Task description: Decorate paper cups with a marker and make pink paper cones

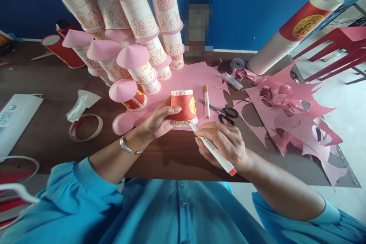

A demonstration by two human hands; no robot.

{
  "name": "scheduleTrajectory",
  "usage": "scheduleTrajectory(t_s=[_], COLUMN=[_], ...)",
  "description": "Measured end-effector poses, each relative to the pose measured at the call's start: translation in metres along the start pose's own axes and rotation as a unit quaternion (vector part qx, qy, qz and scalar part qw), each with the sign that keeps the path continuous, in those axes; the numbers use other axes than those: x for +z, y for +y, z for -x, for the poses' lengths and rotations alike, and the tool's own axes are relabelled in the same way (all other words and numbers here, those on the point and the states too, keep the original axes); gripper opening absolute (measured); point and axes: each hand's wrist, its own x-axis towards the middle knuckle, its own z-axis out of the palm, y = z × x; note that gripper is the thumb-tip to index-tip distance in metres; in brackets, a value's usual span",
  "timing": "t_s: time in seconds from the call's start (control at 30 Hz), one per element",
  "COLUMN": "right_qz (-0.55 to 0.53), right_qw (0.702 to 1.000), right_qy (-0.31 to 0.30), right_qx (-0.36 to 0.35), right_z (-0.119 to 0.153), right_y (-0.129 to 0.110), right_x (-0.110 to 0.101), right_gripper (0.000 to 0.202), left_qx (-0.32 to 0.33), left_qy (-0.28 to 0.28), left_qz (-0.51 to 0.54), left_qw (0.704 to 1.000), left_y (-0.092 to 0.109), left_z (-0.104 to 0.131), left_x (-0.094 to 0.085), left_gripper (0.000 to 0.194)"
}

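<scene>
Left hand: our left hand (160,120) grips the red paper cup (183,106), thumb across its printed side and fingers wrapped behind.
Right hand: our right hand (224,145) is closed around a white marker (215,152) with a red-orange end, fingers pinching it near the tip.
Red paper cup: we have it over the front edge of the pink sheet (194,74), its wider end lower and small red drawings around both white bands; the marker tip is at the lower band.
Scissors and pen: in front of us, black-handled scissors (230,113) lie on the pink sheet, with an orange-capped marker (206,103) across their blades.
Towers: to our left stand white cup towers (140,11) with pink cone roofs and drawn flowers; nearer us are a short red cup (137,100) under a pink cone and a loose pink cone (123,123).
Tape and tissue: farther left we see a tape ring (100,126) beside crumpled white tissue (78,108).
Far right: a leaning stack of paper cups (274,51) stands near a grey tape roll (238,63) and a white tube (232,81).
Scraps: pink paper offcuts (278,122) with round holes spread over the right of our table (162,160).
</scene>
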Motion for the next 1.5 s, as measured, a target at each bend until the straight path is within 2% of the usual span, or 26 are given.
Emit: scheduleTrajectory(t_s=[0.3,0.57,0.9,1.33,1.5], right_qz=[-0.029,-0.043,-0.027,-0.018,-0.047], right_qw=[0.999,0.999,0.999,1.0,0.998], right_qy=[-0.008,0.003,0.007,-0.01,-0.017], right_qx=[0.017,-0.007,0.02,0.006,0.028], right_z=[0.0015,-0.0006,0.0021,-0.0021,-0.0009], right_y=[-0.0014,-0.0028,-0.0013,-0.0016,-0.0029], right_x=[0.0013,-0.0005,-0.0015,-0.0011,-0.0003], right_gripper=[0.017,0.02,0.022,0.017,0.018], left_qx=[0.001,-0.007,0.01,0.013,0.005], left_qy=[-0.002,0.014,0.041,0.011,0.029], left_qz=[0.001,-0.076,-0.004,-0.002,-0.013], left_qw=[1.0,0.997,0.999,1.0,0.999], left_y=[0.0002,0.0027,0.0003,-0.0009,0.0006], left_z=[-0.0001,0.0027,0.0015,0.0021,0.0009], left_x=[0.0001,0.0023,0.0036,0.0028,0.0025], left_gripper=[0.028,0.026,0.031,0.025,0.043])
